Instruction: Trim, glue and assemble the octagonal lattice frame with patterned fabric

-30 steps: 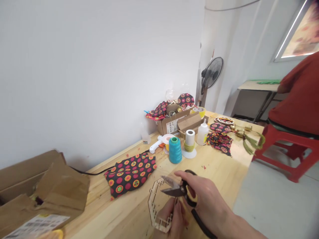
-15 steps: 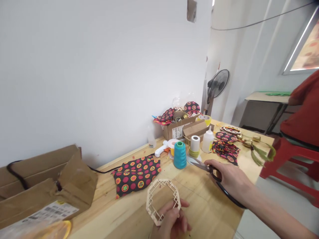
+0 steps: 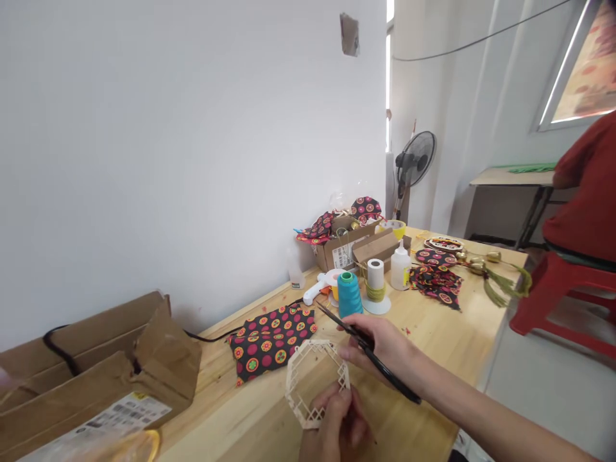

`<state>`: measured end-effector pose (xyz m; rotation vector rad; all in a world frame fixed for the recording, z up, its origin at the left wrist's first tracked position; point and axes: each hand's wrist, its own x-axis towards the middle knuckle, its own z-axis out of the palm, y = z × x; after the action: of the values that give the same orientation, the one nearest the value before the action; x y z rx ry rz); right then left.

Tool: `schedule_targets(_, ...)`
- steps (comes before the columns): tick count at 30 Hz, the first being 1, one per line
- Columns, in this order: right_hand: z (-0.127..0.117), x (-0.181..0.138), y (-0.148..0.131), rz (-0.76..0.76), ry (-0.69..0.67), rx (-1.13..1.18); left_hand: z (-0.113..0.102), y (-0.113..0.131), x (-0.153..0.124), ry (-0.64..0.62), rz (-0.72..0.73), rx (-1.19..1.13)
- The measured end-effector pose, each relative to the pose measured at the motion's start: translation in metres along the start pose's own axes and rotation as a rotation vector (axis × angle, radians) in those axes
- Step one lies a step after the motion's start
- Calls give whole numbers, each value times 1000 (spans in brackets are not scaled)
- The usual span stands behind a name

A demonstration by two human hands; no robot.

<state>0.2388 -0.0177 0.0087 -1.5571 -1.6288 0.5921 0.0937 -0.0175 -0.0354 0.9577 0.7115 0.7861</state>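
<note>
Between the thumb and fingers of my left hand [image 3: 334, 417] is a pale octagonal lattice frame [image 3: 294, 403], held upright above the table by its lower right side. My right hand [image 3: 385, 346] grips black-handled scissors [image 3: 362, 340], their blades pointing up and left over the table. The fingertips of that hand are close to the frame's upper right edge; I cannot tell whether they touch it. Behind the frame lies a piece of dark patterned fabric [image 3: 274, 337]. A teal thread cone [image 3: 349, 296] stands just beyond the scissors.
An open cardboard box [image 3: 163, 372] stands at the left. Farther back are a white glue gun [image 3: 315, 290], a green cord spool [image 3: 376, 292], a glue bottle [image 3: 400, 268] and a filled carton [image 3: 332, 253]. Tassels [image 3: 498, 282] lie at the right edge, near a seated person [image 3: 582, 199].
My right hand has brought the scissors left, close to the lattice frame. My left hand still holds the frame, turned slightly. The whole view has shifted a little.
</note>
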Motion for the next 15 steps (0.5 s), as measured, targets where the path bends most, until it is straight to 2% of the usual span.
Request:
schedule_targets(5, -15, -25, 19, -45, -16, -142, -6, 4, 4, 12, -58, -263)
schedule_targets(9, -11, -38, 28, -66, -59, -283, -7, 8, 4, 30, -94, -308)
schedule_targets(15, -6, -38, 28, 14, -61, -313, -3, 7, 3, 52, -102, -287)
